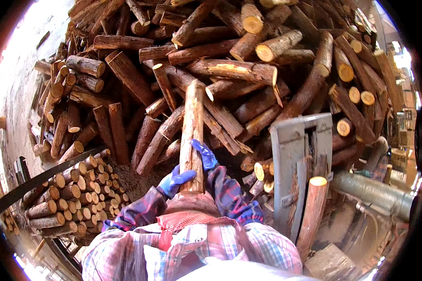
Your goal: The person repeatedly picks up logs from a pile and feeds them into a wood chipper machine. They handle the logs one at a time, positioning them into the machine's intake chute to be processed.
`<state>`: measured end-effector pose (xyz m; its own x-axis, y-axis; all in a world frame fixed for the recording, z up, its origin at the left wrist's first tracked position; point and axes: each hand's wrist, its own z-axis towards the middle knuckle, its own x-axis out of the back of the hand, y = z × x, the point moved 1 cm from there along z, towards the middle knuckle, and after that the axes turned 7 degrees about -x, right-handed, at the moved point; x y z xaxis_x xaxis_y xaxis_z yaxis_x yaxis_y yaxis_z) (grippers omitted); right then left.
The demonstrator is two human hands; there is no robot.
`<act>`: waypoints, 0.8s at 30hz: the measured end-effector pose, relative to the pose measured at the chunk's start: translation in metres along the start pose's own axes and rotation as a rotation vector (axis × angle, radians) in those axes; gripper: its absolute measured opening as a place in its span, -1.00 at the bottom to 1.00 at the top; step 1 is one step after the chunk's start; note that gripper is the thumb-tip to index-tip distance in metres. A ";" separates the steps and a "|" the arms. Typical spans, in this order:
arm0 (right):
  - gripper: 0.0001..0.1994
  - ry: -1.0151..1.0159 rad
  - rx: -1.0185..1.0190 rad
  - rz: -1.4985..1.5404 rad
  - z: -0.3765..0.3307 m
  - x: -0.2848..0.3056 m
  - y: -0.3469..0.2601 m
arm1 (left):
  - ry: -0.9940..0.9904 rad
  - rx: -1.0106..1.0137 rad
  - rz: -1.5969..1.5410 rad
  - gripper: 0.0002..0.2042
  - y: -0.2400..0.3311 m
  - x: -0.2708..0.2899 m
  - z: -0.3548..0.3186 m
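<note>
Both my hands wear blue gloves and hold one pale, partly debarked log [193,122], which points away from my body with its near end close to my waist. My left hand [176,181] grips the log's left side near that end, thumb lying across the top. Slightly farther up, my right hand [204,155] is pressed against the right side; its fingers reach partly out of sight around the log. Beyond the far end of the log lies a big heap of loose brown logs [220,68], partly covered by it.
On my right stands a grey metal machine frame [286,154] with a log [312,210] leaning in it and a thick cylinder [370,192] beside it. Neatly stacked short logs [79,196] sit at lower left, under a dark curved bar [47,180].
</note>
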<state>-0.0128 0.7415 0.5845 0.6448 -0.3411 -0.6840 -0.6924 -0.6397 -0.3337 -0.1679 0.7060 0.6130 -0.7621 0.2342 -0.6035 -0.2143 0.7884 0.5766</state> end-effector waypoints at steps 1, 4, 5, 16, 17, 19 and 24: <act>-0.57 -0.021 0.050 -0.041 -0.016 0.004 0.005 | -0.017 -0.089 0.037 -0.43 -0.012 -0.013 -0.012; -0.52 -0.114 0.283 -0.216 -0.085 0.016 0.003 | -0.058 -0.190 0.087 -0.44 -0.028 -0.071 -0.044; -0.51 -0.079 0.228 -0.189 -0.106 0.015 -0.010 | -0.064 -0.262 0.138 -0.44 -0.032 -0.095 -0.052; -0.39 0.326 0.969 -0.751 -0.369 0.059 -0.149 | -0.038 -0.593 0.204 -0.81 -0.083 -0.223 -0.065; -0.38 0.327 1.006 -0.814 -0.381 0.054 -0.160 | 0.016 -0.591 0.210 -0.81 -0.085 -0.223 -0.074; -0.36 0.454 1.144 -0.976 -0.389 0.070 -0.190 | 0.082 -0.659 0.306 -0.78 -0.095 -0.209 -0.078; -0.23 0.546 1.232 -1.108 -0.406 0.089 -0.236 | 0.397 -0.816 0.888 -0.76 -0.078 -0.159 -0.133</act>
<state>0.3392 0.5822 0.8657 0.7896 -0.4806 0.3815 0.4609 0.0541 -0.8858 -0.1116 0.5317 0.7373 -0.9358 0.2031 0.2881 0.2578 -0.1630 0.9524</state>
